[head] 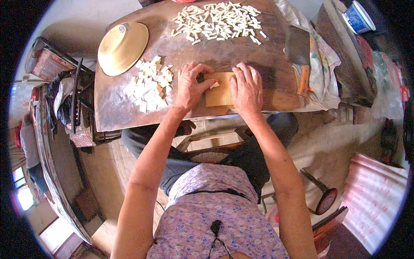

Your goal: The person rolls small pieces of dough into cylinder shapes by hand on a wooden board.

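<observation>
A ridged wooden board lies near the front edge of the wooden table. My left hand is over its left side, the thumb pressing a small piece of dough on the ridges. The fingers of my right hand rest on the board's right part, and I see nothing held in them. Flat cut dough pieces lie heaped on floury wood left of my left hand. Beyond the board, many rolled dough pieces are spread at the far side of the table.
An upturned yellowish bowl stands at the table's left. On the right, a cleaver with a wooden handle lies by a crumpled patterned cloth. A white-and-blue tub is farther right. Another person is at the far left.
</observation>
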The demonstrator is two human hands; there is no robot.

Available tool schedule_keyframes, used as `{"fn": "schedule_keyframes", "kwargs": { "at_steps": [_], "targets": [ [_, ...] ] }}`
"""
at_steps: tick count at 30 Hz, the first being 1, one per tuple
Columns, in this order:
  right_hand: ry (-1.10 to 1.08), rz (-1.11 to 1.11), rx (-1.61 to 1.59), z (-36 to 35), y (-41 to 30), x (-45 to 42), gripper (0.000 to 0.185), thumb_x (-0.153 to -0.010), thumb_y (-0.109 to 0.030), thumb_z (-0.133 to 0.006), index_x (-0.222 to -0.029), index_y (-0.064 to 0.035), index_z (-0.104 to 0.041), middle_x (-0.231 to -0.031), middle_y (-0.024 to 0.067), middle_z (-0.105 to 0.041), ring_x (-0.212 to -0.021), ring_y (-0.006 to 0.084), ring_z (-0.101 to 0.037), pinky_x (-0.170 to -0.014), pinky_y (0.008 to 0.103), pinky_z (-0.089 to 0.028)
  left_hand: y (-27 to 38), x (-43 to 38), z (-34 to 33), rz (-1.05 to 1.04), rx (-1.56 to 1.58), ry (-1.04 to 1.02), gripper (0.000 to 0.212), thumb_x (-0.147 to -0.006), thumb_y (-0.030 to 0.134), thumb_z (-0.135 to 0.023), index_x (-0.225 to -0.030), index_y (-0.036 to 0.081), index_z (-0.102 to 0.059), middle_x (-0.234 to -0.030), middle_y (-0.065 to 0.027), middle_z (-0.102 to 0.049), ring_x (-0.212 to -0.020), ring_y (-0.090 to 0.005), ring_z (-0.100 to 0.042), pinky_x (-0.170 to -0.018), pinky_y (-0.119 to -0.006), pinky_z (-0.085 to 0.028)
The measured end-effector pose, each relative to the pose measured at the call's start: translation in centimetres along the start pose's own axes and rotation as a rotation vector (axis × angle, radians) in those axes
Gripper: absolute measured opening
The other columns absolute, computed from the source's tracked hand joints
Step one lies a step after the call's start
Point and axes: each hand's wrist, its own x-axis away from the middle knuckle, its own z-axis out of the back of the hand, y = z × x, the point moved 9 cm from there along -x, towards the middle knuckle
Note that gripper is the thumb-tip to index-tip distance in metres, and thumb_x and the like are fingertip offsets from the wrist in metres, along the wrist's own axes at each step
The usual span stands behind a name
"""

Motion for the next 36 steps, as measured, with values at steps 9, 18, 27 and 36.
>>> {"fn": "schedule_keyframes", "kwargs": {
  "at_steps": [9,18,27,36],
  "targets": [
    [-0.002,0.006,-0.001,0.1,0.1,0.0,0.031,-0.088,-0.013,-0.061,-0.115,0.002,-0.06,-0.131,0.0167,-0.054,-0.12,0.0377,-0.049,-0.106,0.0475,-0.038,0.3,0.5,1.9,0.258,0.203,0.082,0.021,-0.094,0.019,-0.063,-0.1,0.0,-0.069,-0.085,-0.0151,-0.069,-0.075,-0.0238,-0.066,-0.07,-0.036,-0.051],
    [-0.036,-0.024,-0.039,-0.1,0.2,0.1,0.033,-0.091,-0.014,-0.059,-0.12,0.0019,-0.058,-0.132,0.016,-0.054,-0.123,0.039,-0.047,-0.106,0.0491,-0.038,3.6,0.5,3.2,-0.044,-0.156,0.237,0.023,-0.085,0.012,-0.072,-0.108,0.008,-0.069,-0.112,-0.0108,-0.067,-0.108,-0.0299,-0.06,-0.097,-0.04,-0.046],
    [0.0,-0.001,0.0,-0.1,0.2,0.0,0.033,-0.092,-0.017,-0.059,-0.12,-0.0004,-0.06,-0.128,0.0139,-0.056,-0.12,0.0351,-0.049,-0.106,0.0467,-0.038,-6.6,1.4,9.1,0.244,-0.337,0.242,0.017,-0.082,0.014,-0.072,-0.096,0.006,-0.068,-0.096,-0.0128,-0.065,-0.099,-0.0332,-0.058,-0.089,-0.044,-0.045],
    [0.002,0.002,0.017,0.1,0.1,0.0,0.032,-0.092,-0.018,-0.059,-0.119,-0.0002,-0.059,-0.128,0.0137,-0.056,-0.121,0.0347,-0.05,-0.106,0.0465,-0.039,-7.7,0.6,9.4,0.379,-0.359,0.185,0.013,-0.082,0.015,-0.07,-0.089,0.005,-0.07,-0.087,-0.0115,-0.065,-0.087,-0.0294,-0.062,-0.079,-0.042,-0.049]
  ]
}}
